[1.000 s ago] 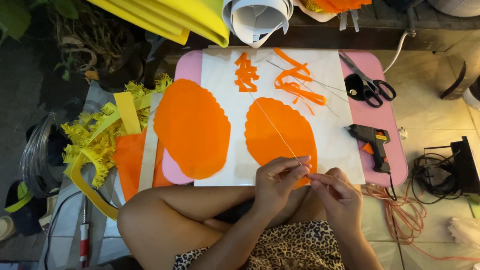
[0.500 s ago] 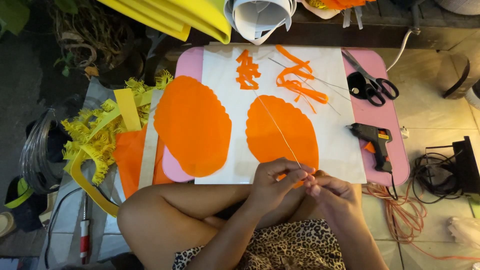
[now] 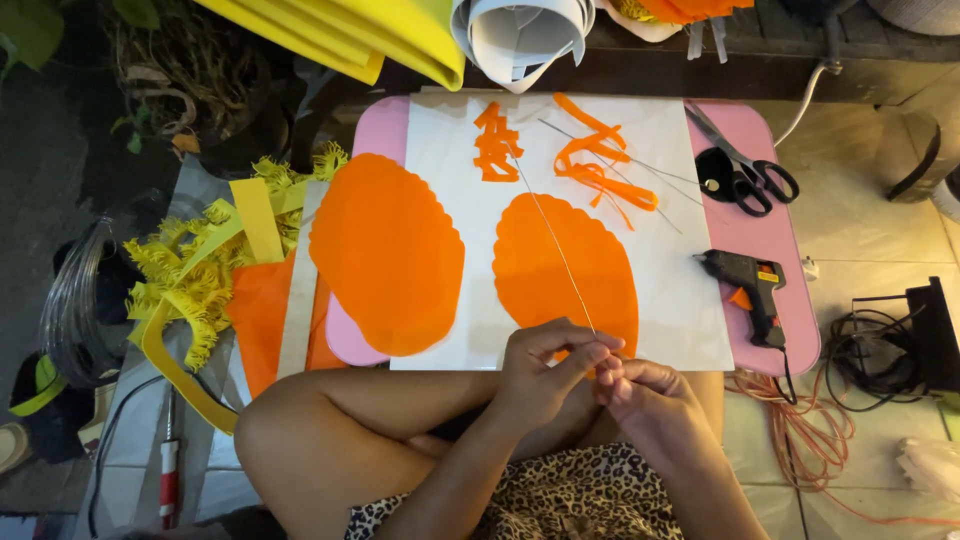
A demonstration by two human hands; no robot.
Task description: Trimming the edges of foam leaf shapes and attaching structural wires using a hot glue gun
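Both hands, left hand (image 3: 548, 372) and right hand (image 3: 648, 400), pinch a thin wire (image 3: 556, 245) above an orange petal (image 3: 566, 270) on the worktop (image 3: 760, 220).

1. No packages, signs or screens show anywhere here.
2. The one label in sight is a small yellow-and-red sticker on the side of the black glue gun (image 3: 748, 280), which lies on the pink desk (image 3: 770, 140) at its right edge, just below the black-handled scissors (image 3: 745, 172).
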